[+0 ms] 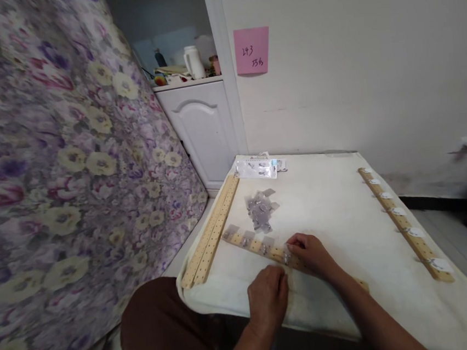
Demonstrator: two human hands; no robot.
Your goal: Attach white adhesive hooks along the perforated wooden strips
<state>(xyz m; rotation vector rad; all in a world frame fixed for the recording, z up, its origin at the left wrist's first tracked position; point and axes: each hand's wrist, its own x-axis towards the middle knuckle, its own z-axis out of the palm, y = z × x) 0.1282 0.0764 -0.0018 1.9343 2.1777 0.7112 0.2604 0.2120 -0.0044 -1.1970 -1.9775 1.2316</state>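
Wooden strip [257, 245], right hand [312, 254] pinching it, left hand [269, 297] curled, grip unclear.

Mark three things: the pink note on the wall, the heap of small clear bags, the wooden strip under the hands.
pink note [252, 51]: head view, middle of the paper.
heap of clear bags [260, 210]: head view, centre of the heap.
wooden strip [258, 246]: head view, bare wood between two bags.

The strip [257, 246] under my fingers [294, 242] is pale matt wood. The pouches [260, 210] are glossy clear plastic. The counter [336, 209] carries matt cream cloth. The wall note [252, 51] is pink paper.
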